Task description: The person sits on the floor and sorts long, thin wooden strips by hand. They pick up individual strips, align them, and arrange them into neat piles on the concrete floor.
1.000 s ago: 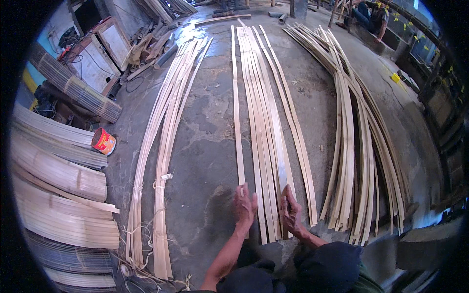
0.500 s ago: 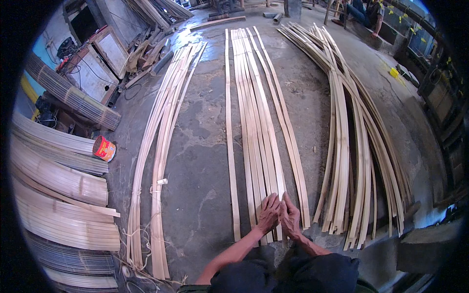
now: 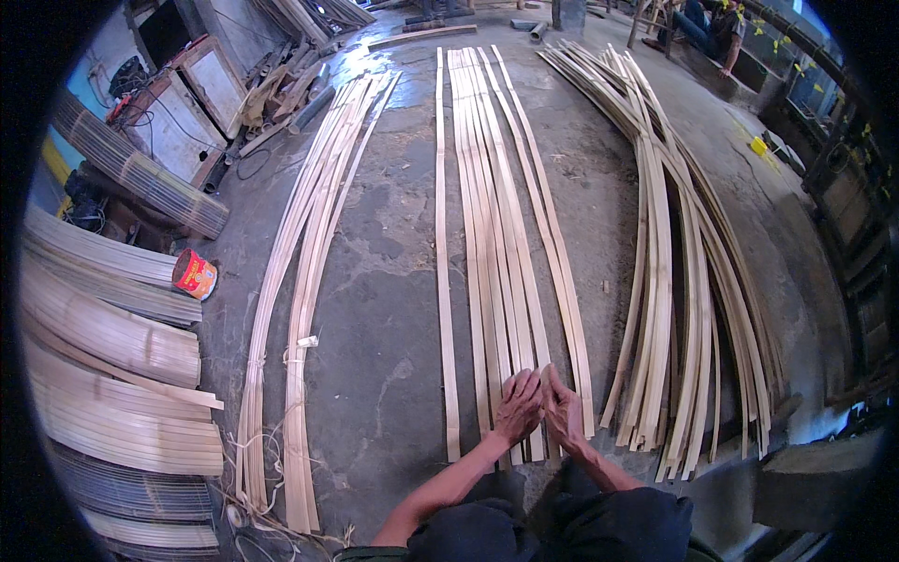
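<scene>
Long pale bamboo strips [image 3: 489, 206] lie side by side on the floor in front of me, running away from my knees. At their near end, my left hand [image 3: 518, 408] rests over the strips with its fingers bent and pressed together on them. My right hand [image 3: 564, 412] is just beside it, its thumb and fingers closed at the edge of the rightmost strip of this group. The fingertips' exact hold is partly hidden. One separate strip [image 3: 442, 234] lies to the left, and a narrow pair of strips [image 3: 543, 206] lies to the right.
A tied bundle of strips [image 3: 298, 309] lies to the left, and a large crossed heap [image 3: 660, 281] to the right. Slatted bamboo mats [image 3: 122, 412] and a red tin [image 3: 195, 274] line the far left. A person [image 3: 716, 37] sits at the back right.
My hands stay at the near end of the middle strips. The right hand has shifted slightly right, and its fingers are a little farther from the left hand. The view has tilted slightly.
</scene>
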`<state>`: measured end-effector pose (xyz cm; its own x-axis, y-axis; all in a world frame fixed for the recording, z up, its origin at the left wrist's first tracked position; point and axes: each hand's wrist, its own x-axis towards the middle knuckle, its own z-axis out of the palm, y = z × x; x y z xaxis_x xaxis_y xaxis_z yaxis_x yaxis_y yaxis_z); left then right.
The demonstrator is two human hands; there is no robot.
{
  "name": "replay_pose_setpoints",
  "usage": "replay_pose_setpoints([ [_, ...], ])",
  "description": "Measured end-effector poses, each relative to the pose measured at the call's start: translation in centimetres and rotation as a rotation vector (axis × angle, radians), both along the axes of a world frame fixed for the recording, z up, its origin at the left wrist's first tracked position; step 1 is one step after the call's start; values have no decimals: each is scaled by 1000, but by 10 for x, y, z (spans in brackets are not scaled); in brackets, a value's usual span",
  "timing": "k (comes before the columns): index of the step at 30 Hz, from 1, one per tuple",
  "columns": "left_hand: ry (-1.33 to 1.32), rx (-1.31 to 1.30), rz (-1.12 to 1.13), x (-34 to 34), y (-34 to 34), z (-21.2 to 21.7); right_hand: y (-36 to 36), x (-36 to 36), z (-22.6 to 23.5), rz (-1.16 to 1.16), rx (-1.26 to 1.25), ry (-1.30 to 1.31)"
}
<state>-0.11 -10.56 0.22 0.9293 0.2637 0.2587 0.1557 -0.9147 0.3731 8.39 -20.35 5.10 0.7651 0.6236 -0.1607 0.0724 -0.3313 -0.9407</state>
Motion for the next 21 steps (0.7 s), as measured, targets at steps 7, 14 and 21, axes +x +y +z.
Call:
replay_pose_setpoints([
  [7, -29, 35, 24, -2, 6, -25, 5, -4, 12, 35, -161, -42],
  [14, 152, -13, 78, -7, -1, -5, 1, 6, 1, 6, -204, 51],
  [21, 137, -72, 77, -10, -1, 0, -4, 24, -32, 170, -235, -155],
])
